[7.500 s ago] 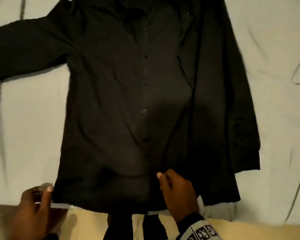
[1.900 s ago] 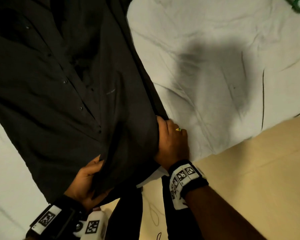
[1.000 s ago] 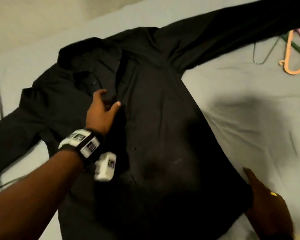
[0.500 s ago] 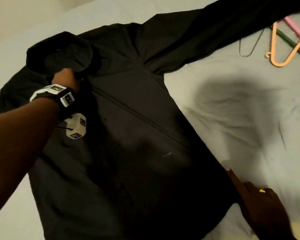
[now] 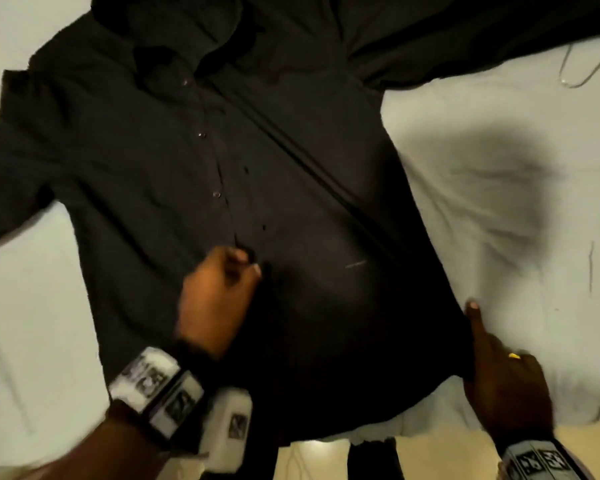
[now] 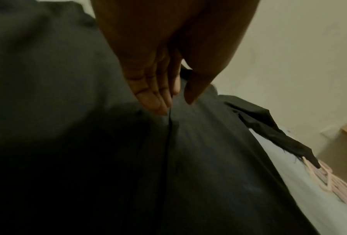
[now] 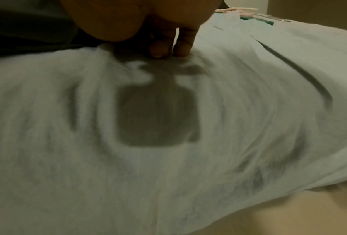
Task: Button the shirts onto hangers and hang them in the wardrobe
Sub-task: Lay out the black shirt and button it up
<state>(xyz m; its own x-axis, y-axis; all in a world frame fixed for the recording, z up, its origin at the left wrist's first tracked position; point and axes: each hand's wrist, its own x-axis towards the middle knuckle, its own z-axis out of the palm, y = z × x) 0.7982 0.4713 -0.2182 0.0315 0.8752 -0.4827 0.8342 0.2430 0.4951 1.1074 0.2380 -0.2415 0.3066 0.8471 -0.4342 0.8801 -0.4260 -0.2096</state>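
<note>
A black shirt (image 5: 291, 202) lies front-up on the bed, sleeves spread, its placket open with small buttons (image 5: 216, 194) in a row. My left hand (image 5: 219, 292) is on the middle of the shirt. In the left wrist view its straight fingertips (image 6: 160, 106) touch the cloth at the placket edge (image 6: 169, 135), thumb a little apart. My right hand (image 5: 503, 372) rests at the shirt's lower right edge, index finger stretched along the side seam. In the right wrist view its fingertips (image 7: 168, 50) press on the sheet. Whether the thumb holds cloth is hidden.
A pale sheet (image 5: 499, 202) covers the bed. A wire hanger hook (image 5: 575, 74) lies at the far right, pink hangers (image 6: 329, 179) past the sleeve end and a green hanger (image 7: 256, 18). Beige floor (image 5: 447, 455) runs along the near bed edge.
My left hand has come down from the collar to the middle of the placket. The right hand has stayed at the lower right edge. The view has moved closer.
</note>
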